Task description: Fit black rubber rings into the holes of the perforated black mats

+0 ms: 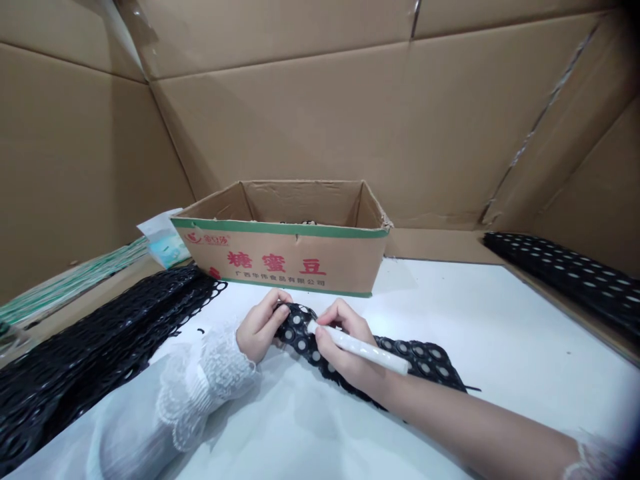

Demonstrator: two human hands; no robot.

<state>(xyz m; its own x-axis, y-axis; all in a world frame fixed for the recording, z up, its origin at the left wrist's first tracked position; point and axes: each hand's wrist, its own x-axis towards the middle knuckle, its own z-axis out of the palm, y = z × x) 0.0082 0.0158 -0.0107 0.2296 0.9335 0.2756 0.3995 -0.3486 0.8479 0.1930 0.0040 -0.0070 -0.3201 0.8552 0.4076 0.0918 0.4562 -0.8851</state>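
A black strip with rows of pale round discs (423, 360) lies across the white tabletop in front of me. My left hand (263, 325) pinches its left end, thumb on top, and lifts that end slightly. In my right hand (345, 340) is a white pen-like tool (373, 351), gripped like a pen and slanting down to the left. Its tip meets the strip close to my left thumb. What the tip does there is too small to make out. My right hand and forearm cover part of the strip's middle.
Behind my hands stands an open cardboard box (280, 257) with green edging and red lettering. Black perforated strips (100, 333) are heaped at the left, beside green-and-white strips (80, 273) and a plastic packet (165, 239). Another stack of dotted black strips (565, 273) lies far right. Cardboard walls (300, 120) enclose the table (505, 327).
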